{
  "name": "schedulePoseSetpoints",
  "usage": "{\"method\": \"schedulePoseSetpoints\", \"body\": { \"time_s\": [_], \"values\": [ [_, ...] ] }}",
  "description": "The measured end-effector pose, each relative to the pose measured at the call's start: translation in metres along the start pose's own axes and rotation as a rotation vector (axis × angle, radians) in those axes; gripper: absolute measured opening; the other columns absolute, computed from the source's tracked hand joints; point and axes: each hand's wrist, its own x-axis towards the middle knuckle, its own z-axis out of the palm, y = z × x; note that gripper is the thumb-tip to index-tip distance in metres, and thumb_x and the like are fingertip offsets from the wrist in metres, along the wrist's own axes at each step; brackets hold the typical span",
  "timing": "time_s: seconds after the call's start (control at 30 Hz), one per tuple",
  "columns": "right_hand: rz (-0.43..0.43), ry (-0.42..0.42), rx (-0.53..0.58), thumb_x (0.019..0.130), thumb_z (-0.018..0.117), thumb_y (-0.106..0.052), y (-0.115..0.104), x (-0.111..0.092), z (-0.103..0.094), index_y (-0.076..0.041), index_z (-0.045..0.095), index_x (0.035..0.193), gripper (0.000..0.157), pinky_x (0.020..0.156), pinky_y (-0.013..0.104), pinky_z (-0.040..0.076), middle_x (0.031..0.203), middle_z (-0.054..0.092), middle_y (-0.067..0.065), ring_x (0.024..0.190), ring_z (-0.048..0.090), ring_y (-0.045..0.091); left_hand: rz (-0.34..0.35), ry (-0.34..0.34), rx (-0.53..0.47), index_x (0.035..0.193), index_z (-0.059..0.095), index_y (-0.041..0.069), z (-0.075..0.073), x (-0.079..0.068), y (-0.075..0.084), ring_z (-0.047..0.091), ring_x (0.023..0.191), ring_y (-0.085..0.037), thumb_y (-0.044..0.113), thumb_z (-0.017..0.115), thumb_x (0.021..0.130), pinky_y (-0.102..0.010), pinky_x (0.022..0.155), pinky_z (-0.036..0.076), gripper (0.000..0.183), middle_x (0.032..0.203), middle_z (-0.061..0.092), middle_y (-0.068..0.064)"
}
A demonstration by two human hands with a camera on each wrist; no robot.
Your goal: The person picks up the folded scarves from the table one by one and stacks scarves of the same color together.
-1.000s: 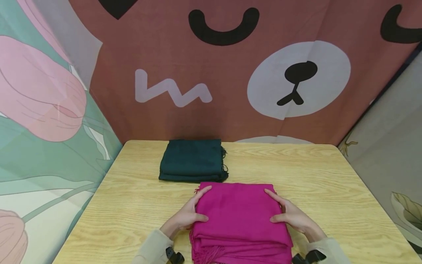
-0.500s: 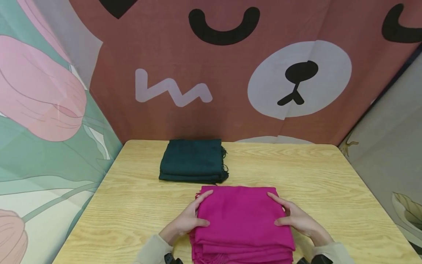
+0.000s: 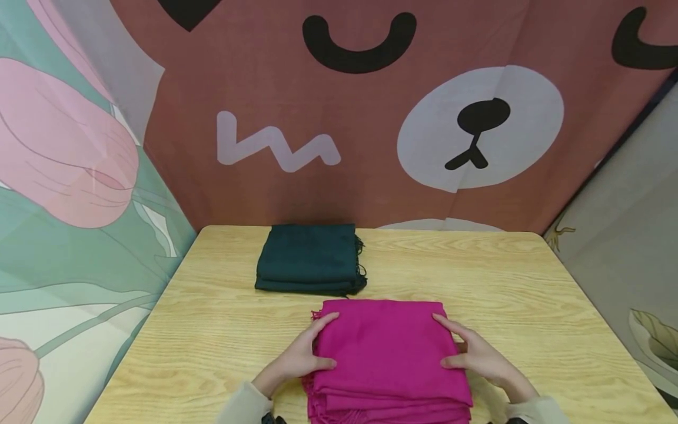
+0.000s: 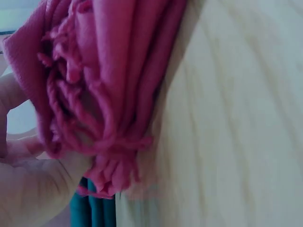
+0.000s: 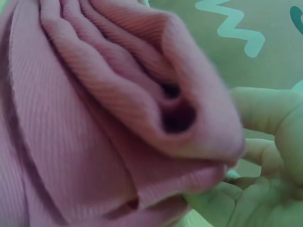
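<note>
A folded magenta scarf with fringe lies near the front of the table, in thick stacked layers. On its left side my left hand grips it, thumb and index finger over the top face and the other fingers down at the edge. My right hand holds the opposite side in the same way. Twisted fringe hangs by the left hand in the left wrist view. The right wrist view shows the rolled fold of the scarf beside the right hand.
Behind the magenta scarf, a folded dark green scarf with fringe on its right side lies near the table's back edge. The wooden table is enclosed by printed cloths, with a brown bear cloth at the back.
The magenta scarf has shifted slightly toward me, and both hands have come with it, the right one also a little to the right. The dark green scarf stays put.
</note>
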Motion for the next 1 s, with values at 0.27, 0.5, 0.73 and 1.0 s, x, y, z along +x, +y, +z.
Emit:
{"method": "schedulePoseSetpoints", "body": {
  "time_s": [0.27,0.5,0.73,1.0],
  "values": [
    [0.036,0.035,-0.051,0.082,0.064,-0.005,-0.005,-0.005,-0.002,0.004,0.016,0.142,0.078,0.073,0.041,0.051,0.135,0.013,0.041,0.108,0.048,0.044,0.057,0.028,0.13,0.138,0.037,0.009,-0.011,-0.009,-0.006,0.045,0.106,-0.026,0.01,0.073,0.076,-0.033,0.088,0.041,0.072,0.133,0.037,-0.017],
    [0.011,0.109,-0.208,0.081,0.067,-0.011,-0.005,-0.012,-0.005,0.005,0.026,0.139,0.074,0.069,0.034,0.051,0.128,0.033,0.037,0.094,0.056,0.024,0.081,0.031,0.104,0.137,0.039,0.007,-0.02,-0.016,-0.012,0.051,0.093,-0.024,0.006,0.071,0.077,-0.031,0.076,0.048,0.069,0.124,0.043,-0.016],
    [-0.03,0.201,-0.344,0.081,0.067,-0.01,-0.003,-0.021,-0.007,0.006,0.028,0.137,0.07,0.07,0.029,0.048,0.12,0.039,0.036,0.09,0.056,0.021,0.083,0.055,0.11,0.138,0.035,0.002,-0.029,-0.021,-0.012,0.051,0.099,-0.034,0.008,0.072,0.077,-0.033,0.07,0.051,0.071,0.125,0.043,-0.024],
    [0.149,0.174,-0.23,0.088,0.06,-0.015,-0.001,-0.025,-0.008,-0.001,0.009,0.144,0.077,0.064,0.038,0.051,0.117,0.044,0.034,0.094,0.057,0.032,-0.08,0.035,-0.071,0.144,0.02,0.006,-0.032,-0.024,-0.009,0.052,0.103,-0.033,0.014,0.07,0.08,-0.041,0.07,0.051,0.081,0.129,0.037,-0.026]
  ]
}}
